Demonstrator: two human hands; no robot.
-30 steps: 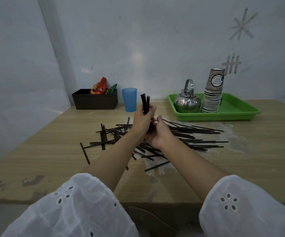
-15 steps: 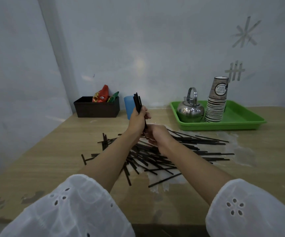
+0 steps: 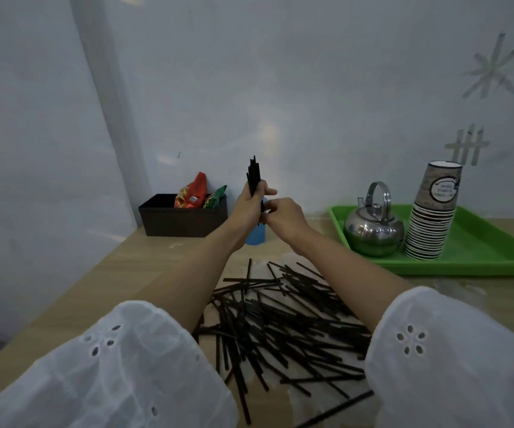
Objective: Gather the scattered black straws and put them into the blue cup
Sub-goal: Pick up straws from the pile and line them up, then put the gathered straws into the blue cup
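A: The straws (image 3: 283, 322) are black, the cup (image 3: 257, 234) blue, the bench (image 3: 157, 273) pale wood grain.

B: The tray (image 3: 480, 257) is bright green, the kettle (image 3: 373, 230) shiny silver, the box (image 3: 184, 220) dark, holding red and green packets (image 3: 194, 196). The sleeves (image 3: 110, 372) are white with eyelet flowers.

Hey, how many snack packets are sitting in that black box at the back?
2: a red packet on the left side of the black box and a green packet beside it on the right. More could be hidden lower inside.
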